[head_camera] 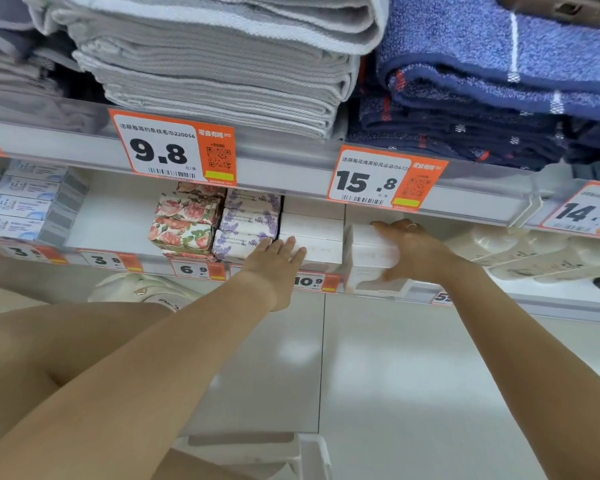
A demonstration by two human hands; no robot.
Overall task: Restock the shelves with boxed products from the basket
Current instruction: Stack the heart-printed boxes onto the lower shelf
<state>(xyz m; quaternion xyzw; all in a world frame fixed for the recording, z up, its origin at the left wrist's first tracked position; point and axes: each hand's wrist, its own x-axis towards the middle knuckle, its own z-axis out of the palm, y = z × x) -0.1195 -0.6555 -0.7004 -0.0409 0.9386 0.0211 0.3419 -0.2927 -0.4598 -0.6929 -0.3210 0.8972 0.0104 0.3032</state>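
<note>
While the right hand grips a white box, its label is unreadable.

Hands: two are reaching in
Plain white boxes: three are sitting stacked
Lavender boxes: three are showing
Floral boxes: at least three are showing
Towel piles: three are lying above

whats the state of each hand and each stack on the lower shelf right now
left hand: open, straight fingers on the front of the white stack
right hand: gripping a white box at the shelf edge
white box: held, apart from the stack
white stack: three high, shelved
lavender boxes: stacked three high
floral boxes: stacked, slightly tilted
blue-white boxes: stacked four high, far left
</note>
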